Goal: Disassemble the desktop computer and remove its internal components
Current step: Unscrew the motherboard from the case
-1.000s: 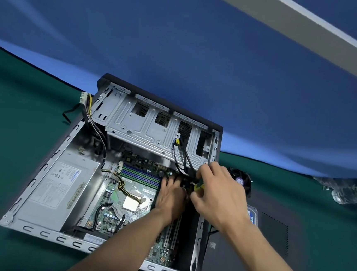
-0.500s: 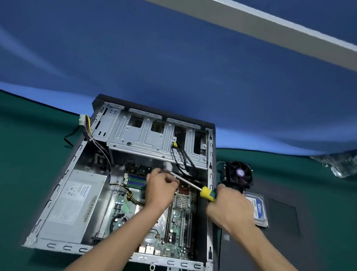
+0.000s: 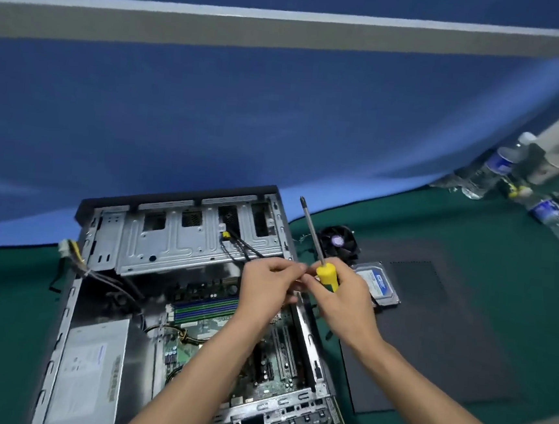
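Note:
The open desktop case [image 3: 100, 240] lies on its side on the green table. Inside it I see the green motherboard [image 3: 185, 345] with its RAM sticks [image 3: 202, 308], the grey power supply [image 3: 88, 377] and the metal drive cage [image 3: 174, 240]. My right hand [image 3: 341, 298] grips a yellow-handled screwdriver [image 3: 326, 275], shaft pointing up and away. My left hand [image 3: 270, 287] hovers above the board with its fingertips pinched together against my right hand's fingers. Something small may be between them; I cannot tell what.
A black cooler fan [image 3: 338, 242] and a hard drive [image 3: 378, 283] lie right of the case, beside the dark side panel [image 3: 437, 327]. Several plastic bottles [image 3: 498, 170] lie at the far right. Loose power cables [image 3: 72, 251] hang over the case's left wall. Blue backdrop behind.
Both hands lifted out of the case and met above it. The screwdriver swung from pointing down into the case to pointing up. The camera view tilted and shifted.

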`<action>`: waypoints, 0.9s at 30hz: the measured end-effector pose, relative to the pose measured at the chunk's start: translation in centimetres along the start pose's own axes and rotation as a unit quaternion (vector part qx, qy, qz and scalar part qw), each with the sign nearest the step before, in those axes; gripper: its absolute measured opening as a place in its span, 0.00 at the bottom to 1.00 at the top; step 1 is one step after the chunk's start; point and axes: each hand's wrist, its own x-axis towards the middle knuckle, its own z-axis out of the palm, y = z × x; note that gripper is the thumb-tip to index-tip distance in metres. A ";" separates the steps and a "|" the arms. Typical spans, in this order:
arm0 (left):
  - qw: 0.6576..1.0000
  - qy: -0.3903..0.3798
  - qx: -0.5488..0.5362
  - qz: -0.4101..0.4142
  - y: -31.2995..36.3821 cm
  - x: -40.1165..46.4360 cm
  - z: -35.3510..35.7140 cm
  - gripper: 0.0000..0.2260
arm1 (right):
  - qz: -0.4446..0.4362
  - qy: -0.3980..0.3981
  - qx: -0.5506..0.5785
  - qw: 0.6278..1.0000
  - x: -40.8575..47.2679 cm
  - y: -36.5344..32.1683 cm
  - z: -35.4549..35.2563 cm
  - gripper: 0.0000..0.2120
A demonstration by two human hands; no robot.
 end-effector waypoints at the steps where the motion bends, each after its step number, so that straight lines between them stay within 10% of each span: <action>1: 1.000 -0.007 0.003 -0.005 0.1 0.1 0.3 0.05 | 0.006 0.015 0.005 1.000 0.0 0.2 -0.2 0.06; 21: 0.959 -0.079 0.266 0.053 -1.7 3.1 3.5 0.11 | 0.080 0.067 0.085 0.991 0.4 4.9 -1.1 0.06; 27: 0.782 0.026 0.559 0.274 -3.1 4.5 3.3 0.10 | 0.190 0.053 0.115 0.974 0.4 7.9 0.2 0.08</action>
